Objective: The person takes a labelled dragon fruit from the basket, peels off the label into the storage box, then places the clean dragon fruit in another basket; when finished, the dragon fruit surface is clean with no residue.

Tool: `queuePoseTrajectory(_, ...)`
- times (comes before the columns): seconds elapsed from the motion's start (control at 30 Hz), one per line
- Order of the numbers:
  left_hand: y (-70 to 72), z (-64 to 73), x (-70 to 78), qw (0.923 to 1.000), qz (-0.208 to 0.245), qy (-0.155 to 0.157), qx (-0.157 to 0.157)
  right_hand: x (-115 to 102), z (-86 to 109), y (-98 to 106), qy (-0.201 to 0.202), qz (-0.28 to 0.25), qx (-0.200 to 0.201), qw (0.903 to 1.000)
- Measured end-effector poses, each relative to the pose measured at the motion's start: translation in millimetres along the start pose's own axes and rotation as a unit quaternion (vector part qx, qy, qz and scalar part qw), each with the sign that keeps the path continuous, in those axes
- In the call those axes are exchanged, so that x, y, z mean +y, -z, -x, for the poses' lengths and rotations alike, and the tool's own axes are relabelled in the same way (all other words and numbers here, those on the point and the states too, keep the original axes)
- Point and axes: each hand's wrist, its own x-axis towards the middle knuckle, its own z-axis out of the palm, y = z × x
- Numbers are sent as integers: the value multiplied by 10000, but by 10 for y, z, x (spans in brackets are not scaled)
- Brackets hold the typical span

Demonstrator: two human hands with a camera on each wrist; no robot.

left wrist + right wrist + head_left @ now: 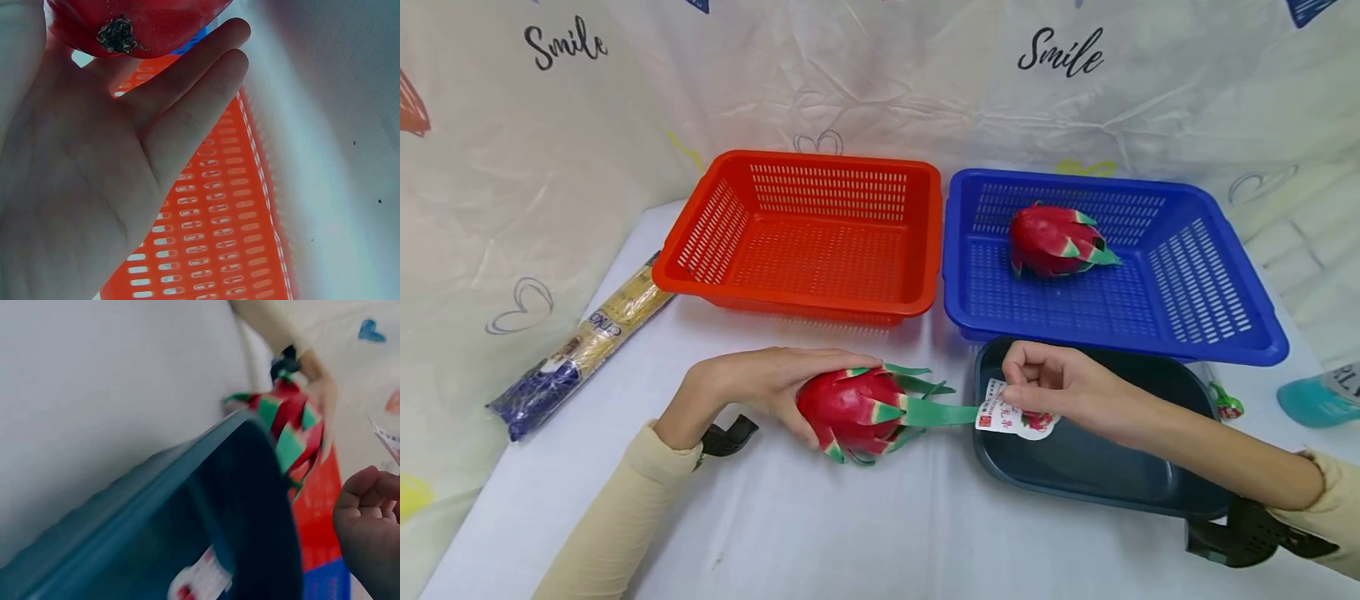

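My left hand [778, 387] grips a red dragon fruit [850, 408] with green leaf scales, held just in front of the red basket. Its dark stem end [119, 34] shows in the left wrist view, beyond the palm. One long leaf [936, 413] points right and meets the edge of a white paper label [1000, 412] printed with red characters and a fruit picture. Thumb and fingers of my right hand [1052, 383] pinch this label over the dark tray [1097, 483]. Inside the tray, the right wrist view shows a similar white label [203, 578].
Behind the hands stand a red basket [820, 304] and a blue basket [1105, 337]; a second dragon fruit [1052, 242] lies in the blue one. A noodle packet [587, 342] leans by the red basket's left side. A turquoise container [1318, 400] is at far right.
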Motion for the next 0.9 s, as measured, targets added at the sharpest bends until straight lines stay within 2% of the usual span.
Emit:
queuePoseTrajectory(0.17,8,6,-1,10000,-1,-1,-6,188,124,136,-289,-44,-226,9993)
queuePoseTrajectory(0.27,10,10,-3,10000,-20,33,-2,282,144,177,-579,-30,-467,9972)
queuePoseTrajectory(0.43,3,-1,-6,10000,2,28,-8,420,142,181,-878,194,-606,9941)
queuePoseTrajectory(0.7,-3,-7,-8,10000,-14,97,-6,585,92,134,-681,233,-1018,9922)
queuePoseTrajectory(0.9,1,-4,-11,9999,4,120,-6,632,114,151,-909,604,-829,9906)
